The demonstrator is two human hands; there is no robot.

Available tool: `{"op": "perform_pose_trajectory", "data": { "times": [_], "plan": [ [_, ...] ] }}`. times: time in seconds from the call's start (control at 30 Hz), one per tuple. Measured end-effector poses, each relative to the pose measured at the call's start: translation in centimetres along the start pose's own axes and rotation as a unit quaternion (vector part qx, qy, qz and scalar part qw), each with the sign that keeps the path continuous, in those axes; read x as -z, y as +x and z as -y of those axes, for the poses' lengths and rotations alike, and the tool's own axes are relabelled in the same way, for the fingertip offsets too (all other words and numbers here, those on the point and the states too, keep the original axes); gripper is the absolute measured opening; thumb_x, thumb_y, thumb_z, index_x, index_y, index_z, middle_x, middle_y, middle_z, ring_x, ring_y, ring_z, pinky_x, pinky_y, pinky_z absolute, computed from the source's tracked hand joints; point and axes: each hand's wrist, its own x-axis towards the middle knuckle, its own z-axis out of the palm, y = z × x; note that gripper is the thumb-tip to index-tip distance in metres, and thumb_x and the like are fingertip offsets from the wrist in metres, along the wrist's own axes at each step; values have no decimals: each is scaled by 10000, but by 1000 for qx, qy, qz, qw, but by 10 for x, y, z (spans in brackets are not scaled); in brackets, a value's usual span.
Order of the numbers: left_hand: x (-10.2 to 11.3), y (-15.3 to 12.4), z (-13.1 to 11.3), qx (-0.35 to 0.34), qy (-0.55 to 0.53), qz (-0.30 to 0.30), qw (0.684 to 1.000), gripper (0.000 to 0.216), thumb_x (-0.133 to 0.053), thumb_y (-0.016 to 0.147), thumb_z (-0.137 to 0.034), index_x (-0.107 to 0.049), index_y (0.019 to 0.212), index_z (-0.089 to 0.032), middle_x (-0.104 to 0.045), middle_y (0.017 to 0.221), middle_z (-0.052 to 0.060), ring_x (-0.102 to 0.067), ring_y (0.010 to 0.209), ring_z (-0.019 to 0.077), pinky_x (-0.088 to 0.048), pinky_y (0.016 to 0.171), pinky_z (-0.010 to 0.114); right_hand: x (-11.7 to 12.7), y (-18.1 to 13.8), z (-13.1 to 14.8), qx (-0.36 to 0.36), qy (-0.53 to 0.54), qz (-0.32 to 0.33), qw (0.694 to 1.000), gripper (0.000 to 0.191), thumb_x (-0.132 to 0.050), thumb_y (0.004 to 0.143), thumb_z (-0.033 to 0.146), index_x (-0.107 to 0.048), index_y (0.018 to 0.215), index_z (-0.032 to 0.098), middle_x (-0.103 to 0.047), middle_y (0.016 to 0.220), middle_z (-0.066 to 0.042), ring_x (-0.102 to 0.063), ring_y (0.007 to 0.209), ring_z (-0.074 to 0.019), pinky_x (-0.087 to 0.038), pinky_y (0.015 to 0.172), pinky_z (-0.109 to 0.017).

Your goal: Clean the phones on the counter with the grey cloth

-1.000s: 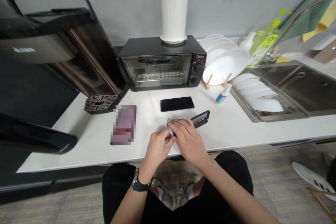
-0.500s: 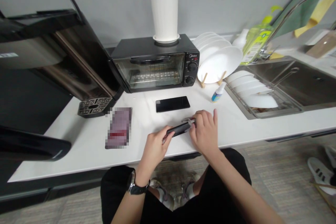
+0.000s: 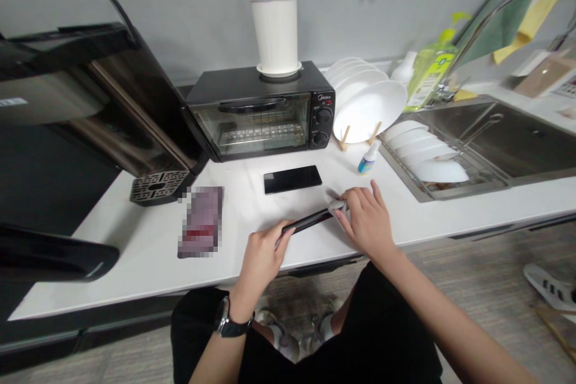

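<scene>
My left hand (image 3: 261, 257) grips the near end of a black phone (image 3: 310, 220), held edge-on just above the white counter (image 3: 135, 252). My right hand (image 3: 366, 219) presses a small light cloth (image 3: 335, 203) against the phone's far end, fingers closed around the cloth. A second black phone (image 3: 292, 179) lies flat on the counter just beyond. A dark reddish card or booklet (image 3: 201, 222), blurred out, lies to the left. I wear a watch on the left wrist.
A black toaster oven (image 3: 261, 111) stands at the back with a white utensil holder (image 3: 275, 33) on top. White plates (image 3: 366, 105) in a rack, a small bottle (image 3: 368, 159) and a sink (image 3: 504, 138) are to the right. A large black appliance (image 3: 90, 102) fills the left.
My right hand slid along the phone from its near end to its far end with the cloth. The phone turned onto its edge. The view shifted slightly.
</scene>
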Motion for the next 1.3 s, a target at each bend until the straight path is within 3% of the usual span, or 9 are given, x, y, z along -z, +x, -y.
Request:
{"op": "perform_pose_trajectory", "data": {
  "times": [0.1,0.23,0.4,0.57,0.7,0.83,0.97,1.07,1.3],
  "plan": [
    [-1,1,0,-4,7,-6,1000,221,-556,1056,-273,-734,1176,-221,-788,825,9,-708,616,150,-470,612,231,2,9,10,-41,7,-8,999,286,-392,1083,336,-590,918,213,-659,890,-65,-572,905,-258,-290,1217,-526],
    [-2,-1,4,-13,28,-11,999,222,-533,1036,-219,-738,1120,-201,-811,910,44,-736,674,165,-505,642,239,-5,13,71,-53,58,-20,997,273,-398,1070,256,-623,921,214,-695,933,-62,-594,959,-246,-168,1272,-556],
    [-5,-7,18,-38,158,9,987,283,-490,822,-38,-676,667,-184,-713,621,77,-667,548,215,-475,567,295,-18,2,125,51,130,-20,990,330,-445,1063,280,-619,1321,170,-705,1279,-88,-576,1205,-244,-105,1296,-489],
    [-2,-7,14,-21,116,9,993,257,-520,909,-104,-711,760,-193,-752,690,69,-720,628,220,-527,628,289,-12,-5,77,101,81,-14,992,366,-457,1078,366,-610,1332,153,-719,1240,-119,-597,1160,-274,-225,1239,-515],
    [1,-2,3,-15,6,14,1000,245,-527,1050,-236,-736,1178,-241,-822,1041,58,-788,856,193,-567,758,253,-4,-2,9,26,47,-20,998,293,-412,1086,335,-657,992,202,-711,926,-63,-609,916,-244,-353,1133,-466],
    [0,-2,1,-12,10,4,1000,256,-545,1055,-237,-732,1230,-251,-826,1013,43,-797,836,208,-563,726,257,-7,5,-13,-55,69,-35,995,341,-353,1078,253,-615,860,223,-630,739,-30,-562,764,-232,-437,989,-405],
    [-1,-2,1,-9,12,1,1000,252,-547,1054,-233,-729,1228,-245,-828,1001,39,-795,805,203,-559,711,258,-10,12,24,-98,106,-65,987,312,-365,1051,192,-637,902,213,-690,913,-74,-587,913,-253,-428,1015,-435],
    [-1,-1,1,-12,9,-1,1000,243,-539,1046,-222,-730,1197,-230,-825,1032,52,-795,843,204,-566,742,261,-11,14,68,-87,124,-65,986,270,-409,1047,195,-668,974,226,-720,1046,-66,-594,1073,-267,-257,1203,-538],
    [-1,-4,11,-47,92,-10,995,256,-497,845,-75,-714,745,-167,-757,692,96,-706,579,241,-504,566,309,-18,5,121,94,154,-14,983,459,-408,1054,273,-540,1460,105,-666,1369,-125,-548,1257,-264,-319,1179,-432]
  ]
}}
